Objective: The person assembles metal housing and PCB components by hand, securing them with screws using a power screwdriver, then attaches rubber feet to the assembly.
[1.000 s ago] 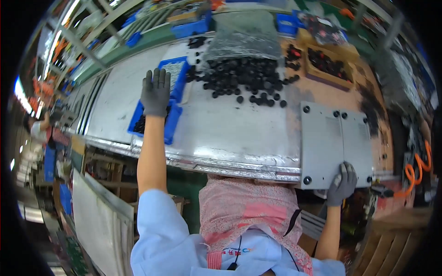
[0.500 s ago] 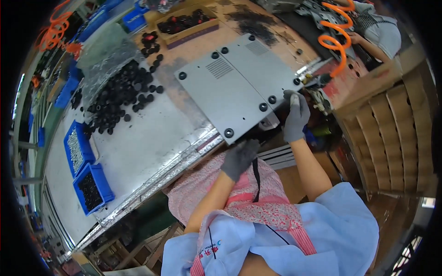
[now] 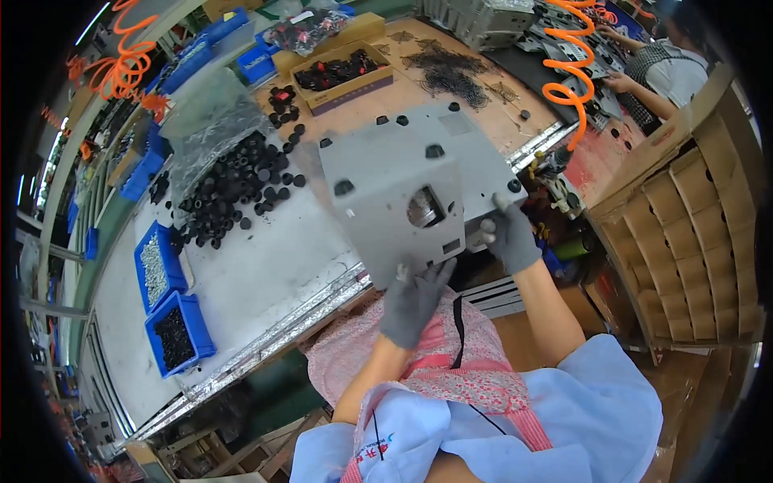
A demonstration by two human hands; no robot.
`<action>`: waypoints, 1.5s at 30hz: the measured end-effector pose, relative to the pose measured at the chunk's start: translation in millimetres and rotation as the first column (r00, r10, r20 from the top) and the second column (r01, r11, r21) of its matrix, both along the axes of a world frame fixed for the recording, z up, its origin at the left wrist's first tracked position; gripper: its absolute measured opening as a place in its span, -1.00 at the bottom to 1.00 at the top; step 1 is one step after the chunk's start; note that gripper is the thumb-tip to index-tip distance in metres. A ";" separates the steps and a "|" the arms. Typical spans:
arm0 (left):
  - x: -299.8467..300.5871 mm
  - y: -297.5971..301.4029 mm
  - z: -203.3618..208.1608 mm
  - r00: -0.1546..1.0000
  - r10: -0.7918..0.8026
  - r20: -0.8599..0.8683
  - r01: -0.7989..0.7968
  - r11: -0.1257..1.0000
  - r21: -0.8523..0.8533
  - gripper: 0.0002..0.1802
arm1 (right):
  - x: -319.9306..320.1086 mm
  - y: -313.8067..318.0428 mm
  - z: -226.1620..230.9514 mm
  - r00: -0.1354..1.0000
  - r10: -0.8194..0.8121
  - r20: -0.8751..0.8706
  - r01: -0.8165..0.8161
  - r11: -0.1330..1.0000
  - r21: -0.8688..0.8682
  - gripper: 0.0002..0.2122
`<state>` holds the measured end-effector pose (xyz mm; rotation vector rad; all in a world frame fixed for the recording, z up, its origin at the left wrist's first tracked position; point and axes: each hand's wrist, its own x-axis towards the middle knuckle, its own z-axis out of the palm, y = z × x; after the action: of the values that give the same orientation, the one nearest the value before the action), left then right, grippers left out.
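Observation:
Two grey metal casings with black rubber feet sit side by side at the bench's near edge. The left casing is tilted, showing a side wall with a round opening and small square cut-outs. My left hand, in a grey glove, grips its lower edge, with fingers spread along the metal. The right casing lies flatter, partly covered by the tilted one. My right hand, also gloved, is bent round its near edge by the corner foot, thumb and forefinger apart; its other fingers are partly hidden.
Loose black rubber feet are heaped left of the casings, beside a clear plastic bag. Blue bins hold silver screws and black screws. A cardboard box stands behind. An orange coiled hose hangs right, near a co-worker.
The left casing has been tipped up from lying flat, exposing its side wall. My left hand has taken hold of its lower edge. My right hand has moved slightly down, its fingers now bent.

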<state>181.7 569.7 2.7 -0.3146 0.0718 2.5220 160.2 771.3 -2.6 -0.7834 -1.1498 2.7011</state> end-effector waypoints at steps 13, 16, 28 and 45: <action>-20.9 -97.4 87.1 0.619 -0.146 -0.772 -0.783 -0.035 -0.621 -0.59 | -10.1 -52.1 67.1 0.959 0.276 -0.071 -0.111 0.592 0.798 -0.72; -25.4 -103.4 106.0 0.326 -0.701 -0.634 -0.896 -0.443 0.030 -0.72 | -26.0 -59.1 60.8 0.939 0.343 -0.030 0.117 -0.238 0.964 -0.81; -71.9 -89.5 107.7 0.274 -0.829 -0.487 -0.900 -0.400 0.174 -0.87 | -43.3 -60.9 29.8 0.903 0.327 0.277 -0.030 -0.596 0.803 -0.86; -87.8 -106.1 112.8 0.169 -0.853 -0.493 -0.962 -0.252 0.107 -0.91 | -0.8 -10.1 102.9 0.759 0.649 0.051 0.350 -0.473 0.808 -0.72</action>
<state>93.9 463.6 115.5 -0.8682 -2.3136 -0.6102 159.4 761.2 100.3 0.7502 -2.6224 0.3929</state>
